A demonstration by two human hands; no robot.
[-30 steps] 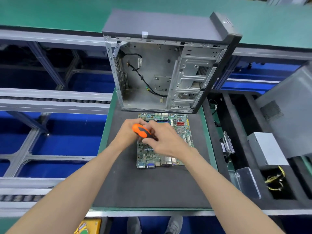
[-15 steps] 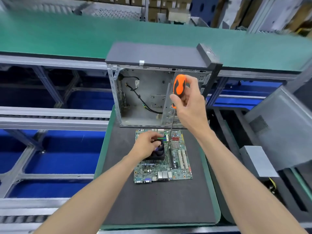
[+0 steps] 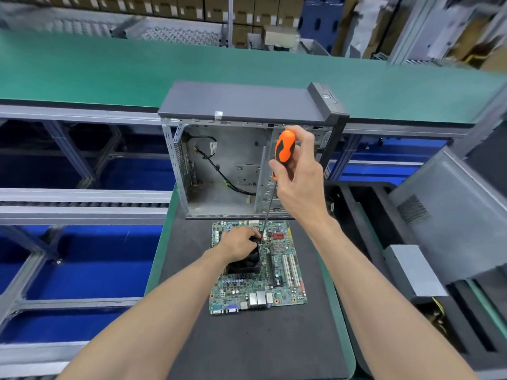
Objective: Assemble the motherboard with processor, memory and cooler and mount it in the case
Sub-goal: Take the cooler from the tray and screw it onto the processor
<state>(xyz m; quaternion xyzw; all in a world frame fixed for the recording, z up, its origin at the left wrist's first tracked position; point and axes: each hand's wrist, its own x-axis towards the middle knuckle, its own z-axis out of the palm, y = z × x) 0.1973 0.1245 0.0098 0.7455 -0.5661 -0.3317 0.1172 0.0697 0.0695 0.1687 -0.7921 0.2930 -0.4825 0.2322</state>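
The green motherboard (image 3: 277,283) lies flat on the dark mat (image 3: 247,344). A black fan cooler (image 3: 247,264) sits on its upper left part. My left hand (image 3: 238,244) rests on the cooler's far edge, fingers curled over it near the screwdriver tip. My right hand (image 3: 297,179) grips the orange-and-black handle of a long screwdriver (image 3: 285,146), held upright with its thin shaft running down to the cooler's far right corner. Behind the board the open grey case (image 3: 247,111) stands with its inside facing me, black cables hanging in it.
A green conveyor belt (image 3: 109,69) runs behind the case. Right of the mat, black foam trays (image 3: 365,209) hold a grey power supply (image 3: 411,272) and a leaning case side panel (image 3: 450,209). Roller rails (image 3: 82,204) and blue bins lie to the left.
One second ago both hands held the screwdriver low over the board. My right hand has since raised it upright, and my left hand has settled on the cooler. The view tilted upward.
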